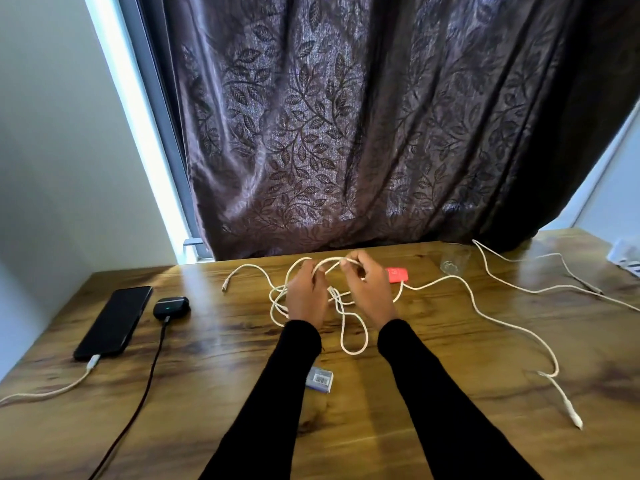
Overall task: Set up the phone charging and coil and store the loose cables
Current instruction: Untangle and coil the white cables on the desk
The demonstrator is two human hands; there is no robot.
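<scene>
A long white cable [485, 308] lies tangled across the middle of the wooden table [225, 393], one end trailing to the front right. My left hand [306, 296] and my right hand [369, 289] both hold it raised off the table, each gripping one side of a loop arched between them. At the left, a black phone [112, 322] lies flat with a white charging cable [52, 388] plugged into its near end. Beside the phone sits a black earbud case [171, 306] with a green light and a black cable [145, 386] plugged in.
A red object [397, 274] lies just right of my right hand. A clear glass [454, 261] stands behind it. A second white cable [554, 289] runs along the right. A small barcoded box [320, 379] lies under my left forearm. A dark curtain [346, 133] hangs behind the table.
</scene>
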